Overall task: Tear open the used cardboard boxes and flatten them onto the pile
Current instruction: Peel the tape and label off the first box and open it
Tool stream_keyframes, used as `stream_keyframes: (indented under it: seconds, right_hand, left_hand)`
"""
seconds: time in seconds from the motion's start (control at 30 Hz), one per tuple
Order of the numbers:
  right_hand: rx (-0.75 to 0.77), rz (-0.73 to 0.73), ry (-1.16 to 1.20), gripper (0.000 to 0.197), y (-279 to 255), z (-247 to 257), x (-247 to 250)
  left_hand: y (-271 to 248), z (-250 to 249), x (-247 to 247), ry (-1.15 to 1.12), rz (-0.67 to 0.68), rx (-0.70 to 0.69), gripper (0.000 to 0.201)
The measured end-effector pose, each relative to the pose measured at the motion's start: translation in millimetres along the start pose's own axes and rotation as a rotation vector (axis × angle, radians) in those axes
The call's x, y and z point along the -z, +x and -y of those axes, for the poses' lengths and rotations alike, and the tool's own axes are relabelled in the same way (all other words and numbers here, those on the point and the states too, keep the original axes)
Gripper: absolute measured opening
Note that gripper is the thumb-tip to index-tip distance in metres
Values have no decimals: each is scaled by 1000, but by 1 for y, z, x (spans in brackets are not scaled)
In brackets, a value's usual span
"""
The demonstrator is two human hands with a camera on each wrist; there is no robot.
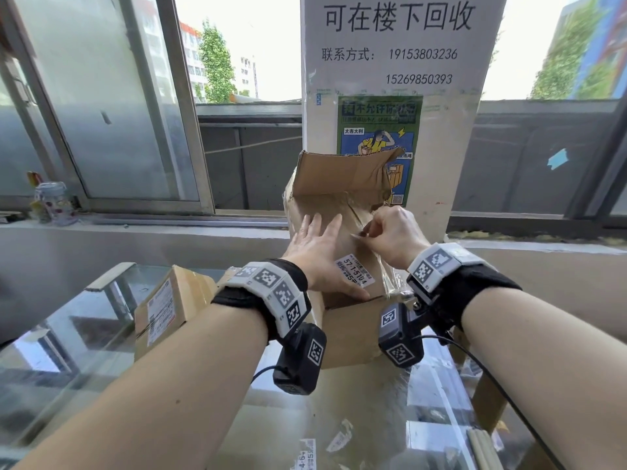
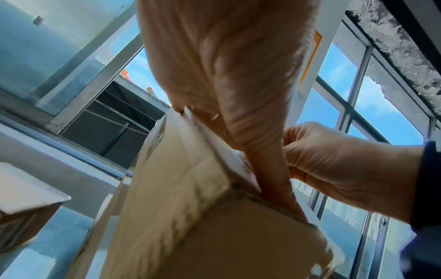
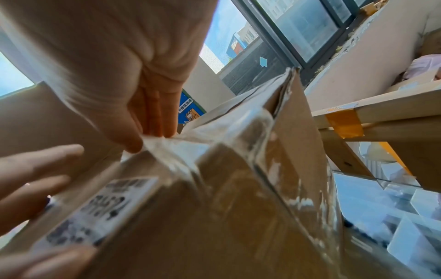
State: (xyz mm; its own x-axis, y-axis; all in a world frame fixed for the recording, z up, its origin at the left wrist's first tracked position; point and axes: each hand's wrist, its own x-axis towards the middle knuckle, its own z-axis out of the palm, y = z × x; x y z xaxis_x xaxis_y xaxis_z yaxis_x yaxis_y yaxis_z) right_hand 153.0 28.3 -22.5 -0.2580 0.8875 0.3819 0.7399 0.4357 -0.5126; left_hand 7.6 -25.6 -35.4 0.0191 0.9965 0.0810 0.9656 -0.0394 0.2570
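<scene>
two hands work on one tall cardboard box [image 1: 342,205] standing at the centre of a glass-topped bench [image 1: 84,340], its far flap [image 1: 339,174] raised toward twelve o'clock in front of a pale pillar [image 1: 441,130] with a printed notice [image 1: 400,39] and a green poster [image 1: 380,127].

the left hand [image 1: 317,252] lies flat on the near face of the box, fingers [image 1: 315,222] straight and slightly spread, pointing to twelve o'clock, the thumb lying along the lower edge of a white label [image 1: 356,274]. nothing is gripped; it only presses.

the right hand [image 1: 395,234], at about two o'clock from the left hand and just beside it, has its fingers curled together and pinches a strip of clear tape [image 3: 181,149]. in the right wrist view the tape [image 1: 386,276] stretches as a shiny, wrinkled sheet from the thumb and fingertips [image 3: 133,139] down over the box's right corner, partly lifted off the cardboard.

a second, smaller box [image 1: 166,310] with its own shipping label lies at nine o'clock from the tall box, near it on the bench; whether they touch is hidden by the left wrist. a small patterned jar [image 1: 54,205] stands on the window ledge at ten o'clock, well apart. flat cardboard [image 1: 349,435] with label scraps lies on the bench at six o'clock, between the forearms.
</scene>
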Motion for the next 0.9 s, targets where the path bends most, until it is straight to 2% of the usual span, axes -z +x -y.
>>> stream_keyframes:
  seconds: [0.2, 0.27, 0.37, 0.57, 0.67, 0.77, 0.9]
  right_hand:
    - [-69, 215, -128, 30, 4, 4, 12]
    - [-116, 254, -141, 33, 6, 5, 14]
    - [-165, 273, -149, 33, 6, 3, 12]
    - [-214, 380, -98, 37, 10, -1, 12]
    - [-279, 430, -47, 52, 9, -5, 12]
    - [-325, 416, -19, 70, 9, -5, 12]
    - [-275, 359, -150, 67, 7, -1, 12]
  left_hand:
    - [0, -4, -1, -7, 116, 26, 133]
    - [1, -6, 1, -80, 88, 42, 122]
    - [2, -9, -7, -109, -29, 93, 113]
    - [-2, -15, -17, -144, 4, 150, 138]
    - [-4, -15, -18, -155, 1, 140, 141]
    - [-6, -14, -21, -154, -3, 131, 142]
    - [-9, -16, -21, -65, -24, 132, 142]
